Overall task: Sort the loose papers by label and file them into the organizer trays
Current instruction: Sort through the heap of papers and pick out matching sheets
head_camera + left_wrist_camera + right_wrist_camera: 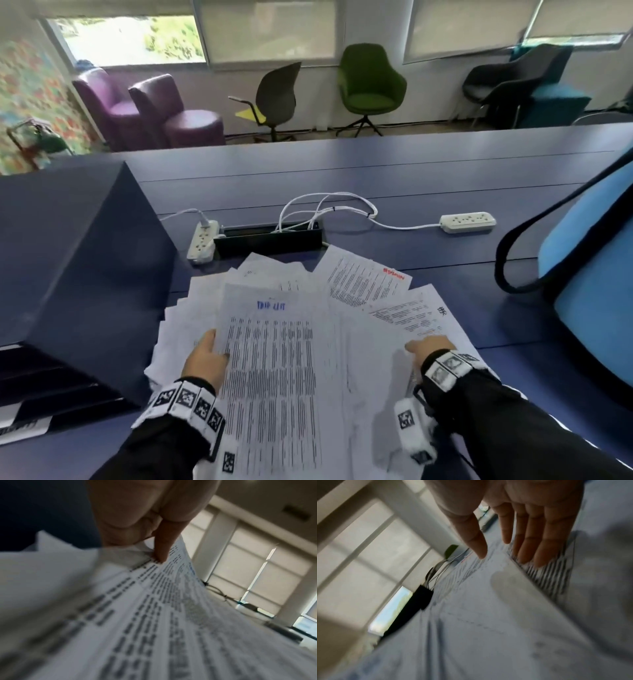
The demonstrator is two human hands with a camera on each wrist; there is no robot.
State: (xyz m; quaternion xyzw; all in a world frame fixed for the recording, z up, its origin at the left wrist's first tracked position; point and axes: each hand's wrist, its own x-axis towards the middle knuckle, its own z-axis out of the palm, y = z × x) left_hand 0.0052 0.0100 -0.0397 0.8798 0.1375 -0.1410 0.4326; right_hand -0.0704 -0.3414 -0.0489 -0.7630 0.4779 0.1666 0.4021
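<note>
A fanned heap of loose printed papers [356, 284] covers the blue desk in front of me. On top lies a sheet with a blue handwritten heading and dense columns of text [274, 363]. My left hand [205, 359] pinches that sheet's left edge, thumb [161, 549] on top and fingers underneath. My right hand [428, 346] hovers flat over the right side of the heap with straight fingers [527, 542], holding nothing. The dark blue organizer [78, 274] stands at the left, its tray slots [44, 380] facing me.
A black cable box [270, 240] and two white power strips [468, 222] with cords lie behind the papers. A blue bag with a black strap [589, 287] sits on the right. Chairs stand beyond the desk's far edge.
</note>
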